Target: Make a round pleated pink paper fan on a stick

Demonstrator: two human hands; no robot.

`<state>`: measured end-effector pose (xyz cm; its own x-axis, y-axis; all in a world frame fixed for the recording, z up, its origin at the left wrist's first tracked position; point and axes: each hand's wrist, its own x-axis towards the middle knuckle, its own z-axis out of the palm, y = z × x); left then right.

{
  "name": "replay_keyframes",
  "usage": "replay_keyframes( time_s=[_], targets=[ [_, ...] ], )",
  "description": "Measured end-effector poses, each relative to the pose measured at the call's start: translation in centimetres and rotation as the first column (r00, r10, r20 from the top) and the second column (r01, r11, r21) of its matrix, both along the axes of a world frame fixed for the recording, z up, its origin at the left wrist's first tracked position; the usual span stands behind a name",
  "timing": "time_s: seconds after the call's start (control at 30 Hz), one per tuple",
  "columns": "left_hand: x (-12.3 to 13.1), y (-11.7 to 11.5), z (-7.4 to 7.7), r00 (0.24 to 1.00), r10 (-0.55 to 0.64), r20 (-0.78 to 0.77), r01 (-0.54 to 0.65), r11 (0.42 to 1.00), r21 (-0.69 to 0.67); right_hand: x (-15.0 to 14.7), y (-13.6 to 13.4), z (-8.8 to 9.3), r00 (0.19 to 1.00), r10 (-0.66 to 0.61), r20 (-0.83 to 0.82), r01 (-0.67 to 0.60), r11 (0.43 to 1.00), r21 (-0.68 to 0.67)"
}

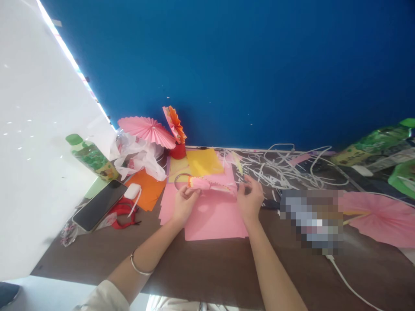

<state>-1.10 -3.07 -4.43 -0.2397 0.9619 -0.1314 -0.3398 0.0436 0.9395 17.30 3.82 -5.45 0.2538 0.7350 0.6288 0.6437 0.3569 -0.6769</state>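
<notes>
Over a stack of pink paper sheets (pixel 214 218) lies a narrow pink paper piece (pixel 214 185) with orange and yellow edging. My left hand (pixel 186 203) pinches its left part between thumb and fingers. At its right end is my right hand (pixel 251 196), with thumb and index finger bent towards each other; whatever may be between those fingertips is too small to make out. A dark ring-shaped handle (pixel 182 180) shows just behind my left hand, partly covered by the paper piece. Yellow sheets (pixel 205 161) rest at the back of the stack.
Folded pink fans (pixel 147 129) and a red container (pixel 177 151) stand at the back left. A green bottle (pixel 92 157), phone (pixel 100 205), white case (pixel 132 191) and orange paper (pixel 147 190) are left. White paper strips (pixel 275 170) and another pink fan (pixel 385 216) lie right.
</notes>
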Motion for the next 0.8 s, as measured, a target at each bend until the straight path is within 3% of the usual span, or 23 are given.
replay_keyframes(
  time_s=[0.07,0.13,0.23,0.33,0.5,0.67,0.8],
  targets=[
    [-0.2,0.0,0.0,1.0,0.005,-0.016,-0.005,1.0,-0.017,-0.4,-0.4,0.5,0.983,0.112,0.147,-0.129,0.985,0.112],
    [-0.4,0.1,-0.1,1.0,0.012,-0.026,-0.013,1.0,-0.019,-1.2,-1.1,1.0,0.917,0.255,0.305,-0.316,0.933,0.17],
    [-0.6,0.2,-0.3,1.0,0.013,0.0,-0.013,1.0,0.02,-2.4,-2.1,1.4,0.785,0.427,0.449,-0.522,0.846,0.108],
    [-0.6,0.4,-0.7,0.999,0.008,0.041,-0.01,0.999,0.052,-3.1,-2.5,0.9,0.771,0.491,0.407,-0.561,0.825,0.068],
    [-0.2,0.4,-0.7,0.997,0.064,0.045,-0.068,0.995,0.076,-3.3,-2.7,0.3,0.796,0.487,0.36,-0.54,0.84,0.057],
    [0.1,0.3,-0.3,0.996,-0.082,0.04,0.08,0.995,0.055,-3.6,-3.3,0.8,0.763,0.543,0.351,-0.586,0.81,0.021],
    [0.2,0.3,-0.4,0.997,-0.072,0.006,0.072,0.997,0.02,-3.8,-3.5,1.0,0.741,0.58,0.339,-0.618,0.786,0.005]
  ],
)
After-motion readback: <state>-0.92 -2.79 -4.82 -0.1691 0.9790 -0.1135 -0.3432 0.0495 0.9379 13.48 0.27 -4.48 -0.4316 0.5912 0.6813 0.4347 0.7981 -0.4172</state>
